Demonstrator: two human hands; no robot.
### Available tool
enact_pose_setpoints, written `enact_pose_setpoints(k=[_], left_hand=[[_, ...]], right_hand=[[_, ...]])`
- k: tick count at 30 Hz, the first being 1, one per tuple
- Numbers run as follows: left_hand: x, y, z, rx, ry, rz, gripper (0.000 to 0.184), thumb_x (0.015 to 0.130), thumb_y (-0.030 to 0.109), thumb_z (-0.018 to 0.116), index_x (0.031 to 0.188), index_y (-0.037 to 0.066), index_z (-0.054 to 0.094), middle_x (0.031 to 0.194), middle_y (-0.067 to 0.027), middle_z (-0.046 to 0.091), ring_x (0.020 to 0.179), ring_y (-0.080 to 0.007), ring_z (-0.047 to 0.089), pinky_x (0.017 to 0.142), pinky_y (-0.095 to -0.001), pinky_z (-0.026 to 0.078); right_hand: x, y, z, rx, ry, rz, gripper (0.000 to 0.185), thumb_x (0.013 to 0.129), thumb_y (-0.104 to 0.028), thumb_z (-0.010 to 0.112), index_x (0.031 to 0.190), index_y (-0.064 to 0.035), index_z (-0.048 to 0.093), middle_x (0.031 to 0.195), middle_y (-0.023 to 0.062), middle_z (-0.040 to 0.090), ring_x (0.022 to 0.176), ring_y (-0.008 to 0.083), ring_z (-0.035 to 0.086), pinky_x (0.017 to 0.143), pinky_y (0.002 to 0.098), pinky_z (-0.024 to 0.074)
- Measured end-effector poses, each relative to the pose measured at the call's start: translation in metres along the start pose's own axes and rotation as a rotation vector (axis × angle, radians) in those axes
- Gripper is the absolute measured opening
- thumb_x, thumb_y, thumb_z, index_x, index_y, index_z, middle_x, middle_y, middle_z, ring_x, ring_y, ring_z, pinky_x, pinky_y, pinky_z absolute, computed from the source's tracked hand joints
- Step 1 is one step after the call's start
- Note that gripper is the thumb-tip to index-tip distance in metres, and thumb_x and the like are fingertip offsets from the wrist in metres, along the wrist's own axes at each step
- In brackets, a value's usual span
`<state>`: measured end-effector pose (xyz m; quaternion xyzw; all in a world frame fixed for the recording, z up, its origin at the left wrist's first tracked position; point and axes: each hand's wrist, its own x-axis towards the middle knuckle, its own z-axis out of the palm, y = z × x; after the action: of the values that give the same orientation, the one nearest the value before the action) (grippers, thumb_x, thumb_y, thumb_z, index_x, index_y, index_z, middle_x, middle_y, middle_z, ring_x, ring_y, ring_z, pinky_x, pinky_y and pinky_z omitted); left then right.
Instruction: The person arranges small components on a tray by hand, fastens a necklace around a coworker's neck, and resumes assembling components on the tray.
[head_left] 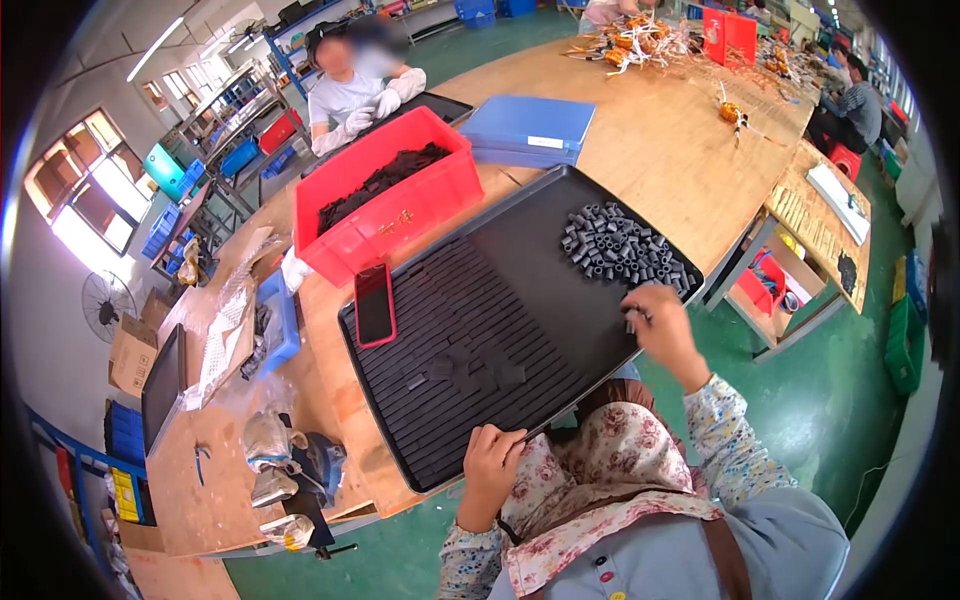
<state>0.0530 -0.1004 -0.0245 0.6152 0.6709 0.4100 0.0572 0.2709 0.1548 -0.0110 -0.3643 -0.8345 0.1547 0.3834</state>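
A large black tray point(560, 300) lies in front of me at the table edge. Short black tubes point(615, 245) are heaped at its right end. My right hand point(662, 328) is closed beside the heap, with a short dark tube point(632, 318) pinched in its fingertips. Rows of flat black strips point(470, 300) fill the tray's left part, and a few loose dark pieces point(465, 370) lie on top of them. At the near rim, my left hand point(490, 468) has its fingers curled; what they hold, if anything, is hidden.
A red bin point(400, 235) of black pieces stands behind the tray, next to a blue folder point(530, 125). A phone point(375, 308) rests on the tray's left edge. Farther left are a blue bin point(285, 330) and pliers point(202, 465). A gloved person point(345, 95) sits across the table.
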Motion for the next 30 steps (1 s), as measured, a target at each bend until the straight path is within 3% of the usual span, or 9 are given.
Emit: enact_pose_setpoints(k=[4, 7, 10, 13, 18, 20, 23, 28, 30], left_hand=[[0.001, -0.005, 0.004, -0.001, -0.003, 0.016, 0.012, 0.074, 0.003, 0.073, 0.084, 0.001, 0.067, 0.075, -0.0101, 0.046, 0.072, -0.0285, 0.047, 0.063, -0.0387, 0.04], [0.004, -0.006, 0.004, -0.016, 0.006, 0.037, 0.011, 0.073, 0.002, 0.072, 0.08, 0.001, 0.064, 0.075, -0.0109, 0.045, 0.072, -0.0296, 0.047, 0.062, -0.039, 0.039], [0.004, -0.004, 0.005, 0.004, 0.025, 0.034, 0.011, 0.073, 0.001, 0.072, 0.077, 0.001, 0.062, 0.076, -0.0108, 0.045, 0.073, -0.0302, 0.048, 0.063, -0.039, 0.04], [0.002, -0.004, 0.003, 0.04, 0.038, 0.028, 0.011, 0.072, 0.001, 0.072, 0.076, 0.001, 0.061, 0.075, -0.0103, 0.046, 0.073, -0.0302, 0.048, 0.064, -0.0389, 0.04], [-0.014, -0.014, -0.003, 0.04, 0.084, 0.004, 0.019, 0.066, 0.004, 0.078, 0.075, 0.005, 0.061, 0.073, -0.008, 0.046, 0.069, -0.0289, 0.048, 0.062, -0.0392, 0.041], [-0.022, -0.011, -0.011, 0.06, 0.095, -0.012, 0.021, 0.065, 0.006, 0.08, 0.074, 0.006, 0.061, 0.072, -0.0076, 0.046, 0.068, -0.0283, 0.048, 0.061, -0.0388, 0.041], [-0.032, -0.007, -0.025, 0.096, 0.094, -0.026, 0.024, 0.063, 0.008, 0.082, 0.073, 0.006, 0.061, 0.072, -0.0072, 0.046, 0.068, -0.0276, 0.048, 0.06, -0.038, 0.04], [-0.044, -0.011, -0.046, 0.115, 0.073, -0.086, 0.023, 0.064, 0.012, 0.084, 0.071, 0.006, 0.062, 0.069, -0.0074, 0.046, 0.066, -0.0276, 0.049, 0.057, -0.0366, 0.041], [-0.037, -0.015, -0.06, 0.099, 0.021, -0.137, 0.02, 0.067, 0.01, 0.082, 0.072, 0.004, 0.064, 0.07, -0.0083, 0.051, 0.067, -0.0262, 0.052, 0.056, -0.0359, 0.041]], right_hand=[[0.016, 0.086, -0.019, -0.464, 0.335, 0.151, 0.03, 0.083, -0.015, 0.067, 0.11, -0.0032, 0.062, 0.105, 0.0175, 0.062, 0.104, 0.0391, 0.054, 0.092, 0.0453, 0.0439], [0.014, 0.142, -0.014, -0.517, 0.22, 0.24, 0.032, 0.093, -0.028, 0.057, 0.112, -0.002, 0.062, 0.102, 0.0202, 0.063, 0.103, 0.0393, 0.053, 0.093, 0.0483, 0.0406], [0.016, 0.146, 0.0, -0.438, 0.124, 0.193, 0.034, 0.095, -0.03, 0.054, 0.113, -0.0026, 0.063, 0.101, 0.0207, 0.063, 0.101, 0.0387, 0.054, 0.092, 0.0479, 0.0399], [0.014, 0.16, 0.01, -0.377, 0.204, 0.288, 0.031, 0.096, -0.029, 0.052, 0.107, -0.0038, 0.067, 0.099, 0.0197, 0.063, 0.099, 0.0371, 0.054, 0.091, 0.0462, 0.0399], [-0.007, 0.134, -0.001, -0.189, 0.205, 0.376, 0.03, 0.096, -0.023, 0.052, 0.107, 0.0014, 0.066, 0.096, 0.0179, 0.056, 0.098, 0.0355, 0.052, 0.09, 0.0423, 0.0403], [-0.023, 0.139, 0.006, -0.113, 0.346, 0.267, 0.03, 0.094, -0.02, 0.054, 0.108, 0.0038, 0.066, 0.089, 0.0156, 0.052, 0.09, 0.0309, 0.053, 0.084, 0.0373, 0.0413], [-0.038, 0.104, -0.004, -0.116, 0.248, 0.397, 0.031, 0.093, -0.017, 0.054, 0.112, 0.0063, 0.063, 0.091, 0.0135, 0.05, 0.092, 0.0282, 0.052, 0.086, 0.0349, 0.0405], [-0.052, 0.072, 0.003, -0.063, 0.212, 0.395, 0.036, 0.09, -0.015, 0.054, 0.117, 0.0072, 0.06, 0.093, 0.0119, 0.047, 0.094, 0.0269, 0.049, 0.089, 0.0339, 0.0391], [-0.052, 0.059, 0.005, -0.068, 0.159, 0.396, 0.039, 0.089, -0.016, 0.054, 0.122, 0.0046, 0.058, 0.099, 0.0141, 0.046, 0.099, 0.0306, 0.046, 0.09, 0.0384, 0.0382]])
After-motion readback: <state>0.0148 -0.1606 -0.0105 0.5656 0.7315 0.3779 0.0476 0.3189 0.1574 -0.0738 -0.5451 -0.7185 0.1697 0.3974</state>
